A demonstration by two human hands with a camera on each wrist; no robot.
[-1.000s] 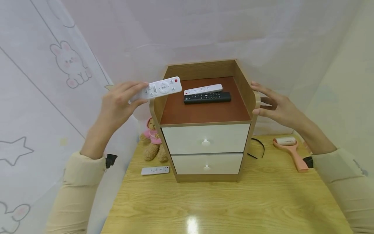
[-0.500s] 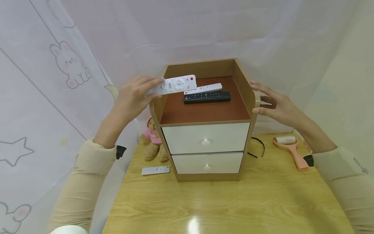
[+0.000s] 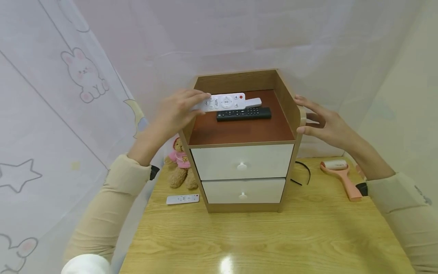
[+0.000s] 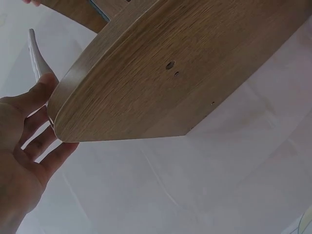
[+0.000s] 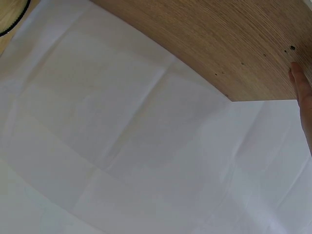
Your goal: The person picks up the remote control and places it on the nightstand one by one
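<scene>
My left hand (image 3: 179, 110) grips a white remote (image 3: 224, 102) with a red button and holds it over the top shelf of a small wooden cabinet (image 3: 241, 131), just above a slim white remote (image 3: 252, 102) and a black remote (image 3: 243, 113) lying there. In the left wrist view my left hand (image 4: 29, 146) reaches over the cabinet's side wall (image 4: 161, 73), with the remote's edge (image 4: 35, 56) showing. My right hand (image 3: 321, 121) rests with straight fingers against the cabinet's right wall; one fingertip (image 5: 303, 92) shows against the wood.
The cabinet has two white drawers (image 3: 242, 163) and stands on a wooden table (image 3: 267, 239). A teddy bear (image 3: 181, 165) and another white remote (image 3: 182, 199) lie to its left. A pink lint roller (image 3: 340, 177) and a black cable (image 3: 302, 171) lie to its right.
My left hand has carried the white remote rightward and slightly down, from outside the cabinet's left wall to over the shelf. The right hand has stayed on the cabinet's right side.
</scene>
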